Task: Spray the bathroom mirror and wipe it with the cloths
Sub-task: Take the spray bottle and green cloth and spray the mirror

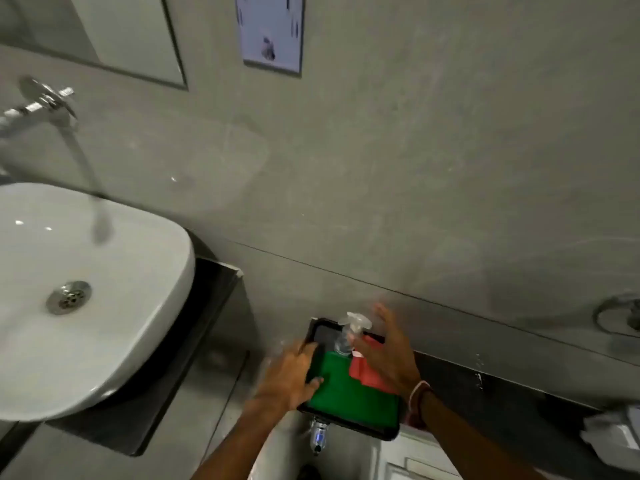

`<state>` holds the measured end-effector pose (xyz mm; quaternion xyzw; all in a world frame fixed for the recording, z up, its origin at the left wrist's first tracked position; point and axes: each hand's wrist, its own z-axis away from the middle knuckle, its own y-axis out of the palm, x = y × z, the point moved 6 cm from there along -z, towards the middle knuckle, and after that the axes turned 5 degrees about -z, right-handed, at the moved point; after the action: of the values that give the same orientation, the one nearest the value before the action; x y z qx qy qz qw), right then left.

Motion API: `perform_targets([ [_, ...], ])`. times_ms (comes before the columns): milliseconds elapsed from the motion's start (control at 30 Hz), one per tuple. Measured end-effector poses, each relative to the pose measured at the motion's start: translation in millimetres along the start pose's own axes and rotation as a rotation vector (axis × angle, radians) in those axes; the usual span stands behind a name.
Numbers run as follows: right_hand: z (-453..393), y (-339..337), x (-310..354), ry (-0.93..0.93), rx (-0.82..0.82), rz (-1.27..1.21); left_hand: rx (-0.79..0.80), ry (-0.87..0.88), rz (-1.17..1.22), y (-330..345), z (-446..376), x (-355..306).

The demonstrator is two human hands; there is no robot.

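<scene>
While the left hand [291,375] has its grip clamped on the left edge of the black tray [360,429], thumb on top over the green cloth [353,393], the right hand [388,355] hangs wide open with fingers spread, holding nothing, just above the red cloth [363,374]. Both forearms reach in from the bottom. The clear spray bottle [348,336] stands at the tray's far end, right beside the right hand's fingertips; can't tell if they're touching. The mirror [138,36] is way up top left, above the tap [38,105] and white sink [104,341]. It's all a bit blurry.
</scene>
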<state>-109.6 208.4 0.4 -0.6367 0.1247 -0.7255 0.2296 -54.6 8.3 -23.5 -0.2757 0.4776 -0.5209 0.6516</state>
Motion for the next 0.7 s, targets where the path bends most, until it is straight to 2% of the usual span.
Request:
perform_targets([
  [133, -26.9, 21.6, -24.3, -0.094, 0.113, 0.057, 0.141, -0.018, -0.022, 51.7, -48.7, -5.5],
  [300, -40.4, 38.8, -18.7, -0.369, 0.215, 0.249, 0.059, -0.058, -0.146, 78.4, -77.5, -6.2],
  [400, -43.2, 47.3, -14.5, -0.506, 0.175, 0.332, 0.067, -0.088, -0.119, 85.4, -77.3, -7.9],
  [467, -42.0, 48.9, -6.8, -0.508, 0.090, 0.292, 0.060, -0.082, -0.091, 82.4, -72.2, -7.3],
  [533, -40.0, 43.6, 6.9, -0.499, -0.011, 0.214, 0.067, -0.062, 0.024, 77.0, -65.1, -8.5],
  [633, -38.3, 31.4, 41.4, -0.519, -0.059, 0.111, 0.144, 0.001, 0.462, 60.5, -46.6, -19.9],
  [700, -36.3, 18.2, 78.3, -0.536, -0.101, 0.030, 0.119, 0.052, 0.618, 29.2, -32.5, -25.3],
])
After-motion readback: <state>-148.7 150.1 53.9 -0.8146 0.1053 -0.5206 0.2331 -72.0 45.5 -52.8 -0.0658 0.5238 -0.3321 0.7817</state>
